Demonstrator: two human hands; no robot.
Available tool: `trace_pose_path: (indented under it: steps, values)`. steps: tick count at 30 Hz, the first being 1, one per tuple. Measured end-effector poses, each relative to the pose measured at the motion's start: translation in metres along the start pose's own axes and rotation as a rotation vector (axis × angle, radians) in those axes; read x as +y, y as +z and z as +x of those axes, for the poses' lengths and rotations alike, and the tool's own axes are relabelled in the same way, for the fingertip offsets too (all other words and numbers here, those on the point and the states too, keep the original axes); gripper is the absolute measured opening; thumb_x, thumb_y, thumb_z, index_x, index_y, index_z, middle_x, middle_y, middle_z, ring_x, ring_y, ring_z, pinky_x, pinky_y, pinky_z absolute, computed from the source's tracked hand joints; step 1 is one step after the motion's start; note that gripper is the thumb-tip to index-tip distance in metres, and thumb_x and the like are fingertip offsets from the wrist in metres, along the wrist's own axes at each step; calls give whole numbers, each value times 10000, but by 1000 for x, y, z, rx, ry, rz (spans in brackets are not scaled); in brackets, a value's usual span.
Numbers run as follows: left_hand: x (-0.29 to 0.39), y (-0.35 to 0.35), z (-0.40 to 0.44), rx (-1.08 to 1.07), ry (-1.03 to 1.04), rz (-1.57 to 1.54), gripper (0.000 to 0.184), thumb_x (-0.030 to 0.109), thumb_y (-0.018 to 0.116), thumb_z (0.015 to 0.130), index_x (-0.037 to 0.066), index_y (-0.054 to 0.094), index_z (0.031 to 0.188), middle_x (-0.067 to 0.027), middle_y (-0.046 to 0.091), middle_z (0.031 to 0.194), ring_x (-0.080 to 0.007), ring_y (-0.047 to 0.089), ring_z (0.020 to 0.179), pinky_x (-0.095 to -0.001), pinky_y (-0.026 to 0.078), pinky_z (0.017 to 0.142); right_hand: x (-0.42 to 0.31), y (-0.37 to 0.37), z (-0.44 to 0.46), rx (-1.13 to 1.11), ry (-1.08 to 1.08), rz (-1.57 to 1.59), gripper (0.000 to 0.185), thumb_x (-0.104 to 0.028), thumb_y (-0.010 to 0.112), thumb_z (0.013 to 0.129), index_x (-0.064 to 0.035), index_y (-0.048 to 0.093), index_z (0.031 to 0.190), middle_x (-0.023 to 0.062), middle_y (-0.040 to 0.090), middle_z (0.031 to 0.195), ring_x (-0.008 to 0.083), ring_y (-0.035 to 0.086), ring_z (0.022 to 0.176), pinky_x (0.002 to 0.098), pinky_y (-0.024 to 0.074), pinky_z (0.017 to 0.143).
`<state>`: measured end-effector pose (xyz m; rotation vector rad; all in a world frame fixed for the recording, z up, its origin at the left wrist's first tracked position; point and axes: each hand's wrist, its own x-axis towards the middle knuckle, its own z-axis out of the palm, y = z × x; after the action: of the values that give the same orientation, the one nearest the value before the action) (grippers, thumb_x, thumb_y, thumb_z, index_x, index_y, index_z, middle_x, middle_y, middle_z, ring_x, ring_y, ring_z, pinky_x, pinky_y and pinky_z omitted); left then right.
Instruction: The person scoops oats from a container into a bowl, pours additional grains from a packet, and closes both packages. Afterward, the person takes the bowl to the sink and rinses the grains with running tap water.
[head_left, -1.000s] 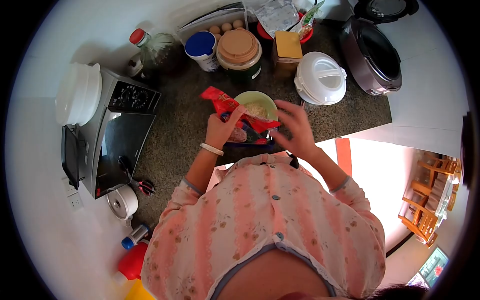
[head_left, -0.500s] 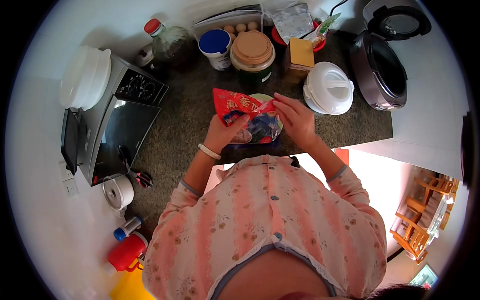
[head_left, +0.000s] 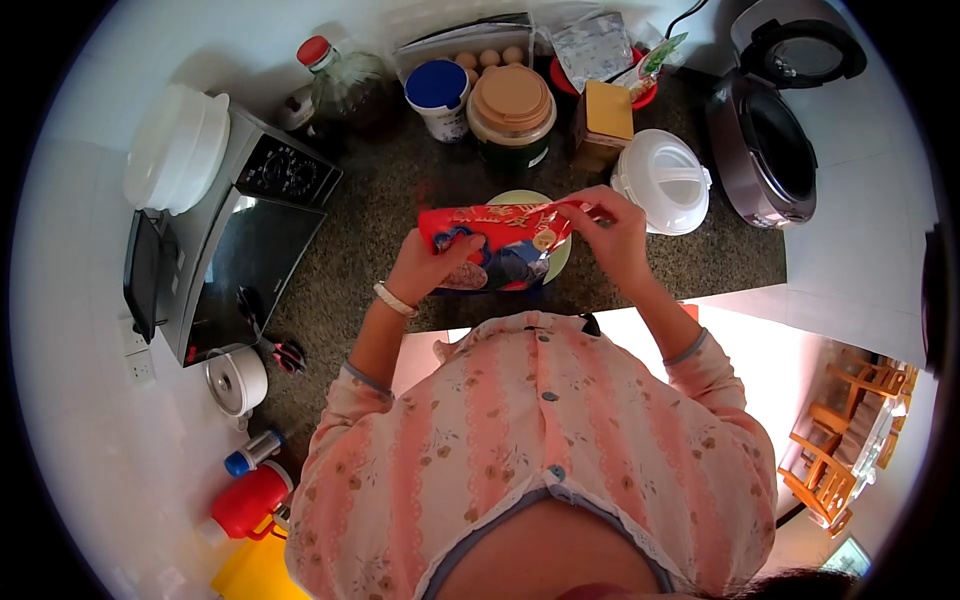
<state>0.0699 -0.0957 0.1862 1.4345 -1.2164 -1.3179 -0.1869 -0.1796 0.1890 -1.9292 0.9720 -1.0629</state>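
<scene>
A red printed food packet (head_left: pixel 510 240) with yellow lettering and a dark picture on its lower part is stretched between my two hands. My left hand (head_left: pixel 432 262) grips its left side, the thumb lying across the front. At the top right corner, my right hand (head_left: pixel 612 238) pinches the packet's edge. Behind the packet is a pale green plate (head_left: pixel 560 262), mostly hidden by it. What the packet contains cannot be seen.
A jar with a tan lid (head_left: pixel 512 100), a blue-lidded tub (head_left: pixel 438 98), a gold box (head_left: pixel 604 118) and a white lidded pot (head_left: pixel 662 182) stand behind. An open rice cooker (head_left: pixel 762 150) is at right. Left are a microwave (head_left: pixel 262 240) and scissors (head_left: pixel 288 357).
My right hand has moved right and pulled the packet's top edge out straight. The packet was bunched and folded at the top before. My left hand has shifted slightly left.
</scene>
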Motion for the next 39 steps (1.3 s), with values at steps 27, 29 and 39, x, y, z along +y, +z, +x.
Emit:
trace_pose_path:
  steps: [27,29,39]
  values:
    - [10,-6,-14,113,-93,168,264,246,701,845,3,680,945,-59,702,800,-84,631,714,-257,497,646,-16,27,24,-195,-44,-33,239,-31,729,719,-45,592,915,69,572,977,205,564,906,288,476,720]
    - [12,-8,-15,100,-71,178,256,235,699,846,6,677,958,-57,703,813,-79,626,724,-258,497,653,-16,32,24,-111,-68,-11,225,-68,731,692,-61,585,863,75,569,927,268,560,887,347,481,744]
    - [15,-13,-16,58,-107,138,278,229,697,850,-2,665,1000,-44,695,828,-64,602,744,-255,493,680,-12,34,26,-114,-19,-4,176,-71,738,693,-70,604,807,65,577,831,254,571,793,345,477,690]
